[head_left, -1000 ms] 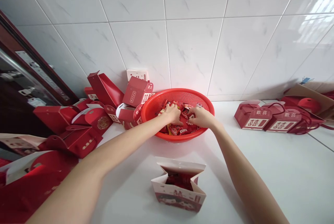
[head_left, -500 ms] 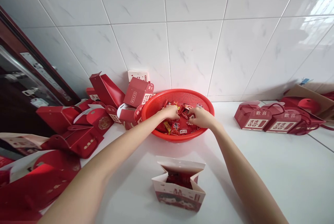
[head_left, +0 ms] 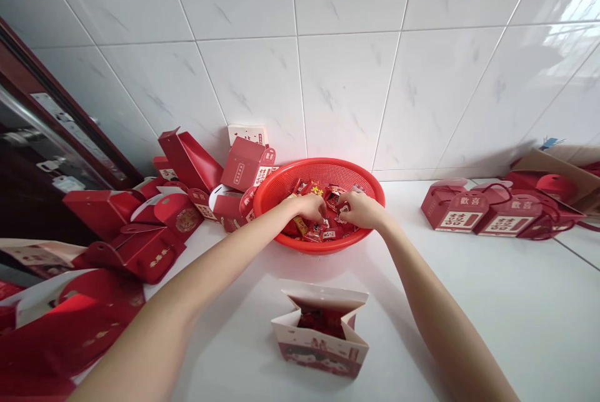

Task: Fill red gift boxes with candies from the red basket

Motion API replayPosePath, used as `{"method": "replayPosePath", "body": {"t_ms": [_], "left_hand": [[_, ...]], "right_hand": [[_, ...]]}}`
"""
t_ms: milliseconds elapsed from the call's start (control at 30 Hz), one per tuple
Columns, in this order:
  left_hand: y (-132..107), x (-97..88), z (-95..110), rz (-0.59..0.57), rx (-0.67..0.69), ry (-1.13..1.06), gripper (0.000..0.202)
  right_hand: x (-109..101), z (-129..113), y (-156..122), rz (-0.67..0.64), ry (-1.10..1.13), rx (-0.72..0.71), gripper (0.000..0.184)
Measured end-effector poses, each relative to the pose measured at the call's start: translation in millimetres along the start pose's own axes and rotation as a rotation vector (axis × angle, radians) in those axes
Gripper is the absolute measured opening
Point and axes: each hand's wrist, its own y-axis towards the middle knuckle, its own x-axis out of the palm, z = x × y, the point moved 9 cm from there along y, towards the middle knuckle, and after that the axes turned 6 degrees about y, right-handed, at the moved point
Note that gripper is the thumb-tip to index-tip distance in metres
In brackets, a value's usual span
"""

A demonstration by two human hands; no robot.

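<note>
A red plastic basket (head_left: 319, 249) holds several small wrapped candies (head_left: 330, 234), mostly red, one with a gold wrapper. My left hand (head_left: 310, 206) reaches into it with bent fingers pressed down among the candies; what sits at its fingertips is partly hidden. On the basket's right side, my right hand (head_left: 360, 209) has its thumb and fingers closed on a red-and-white wrapped candy (head_left: 344, 209). Nearer to me, between my forearms, an open paper gift bag (head_left: 321, 352) stands upright, with red packets visible inside.
Red gift boxes (head_left: 154, 252) are heaped along the left, some with open flaps. To the right stand closed red boxes (head_left: 459, 211) with cord handles, beside a cardboard carton (head_left: 553, 170). A tiled wall (head_left: 347, 95) rises behind the white tabletop (head_left: 225, 339).
My left hand has shifted slightly right and toward me among the candies, uncovering a red packet with yellow lettering behind it. My right hand stays nearly where it was.
</note>
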Motion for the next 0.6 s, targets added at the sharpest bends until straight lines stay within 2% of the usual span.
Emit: {"method": "replayPosePath", "body": {"t_ms": [300,400,533,600], "left_hand": [[1.0,3.0,-1.1,-0.024,0.02,-0.049,0.023],[1.2,-0.1,0.5,0.004,0.054,-0.087,0.025],[1.3,-7.0,0.5,0.061,0.079,-0.121,0.038],[1.3,-10.8,-1.1,0.099,0.084,-0.132,0.034]], "right_hand": [[1.9,2.5,1.3,-0.004,-0.03,0.012,0.024],[1.6,2.1,1.1,-0.004,-0.037,0.011,0.027],[0.7,1.3,0.0,0.003,-0.035,0.003,0.029],[0.2,1.2,-0.7,0.006,-0.032,0.004,0.029]]}}
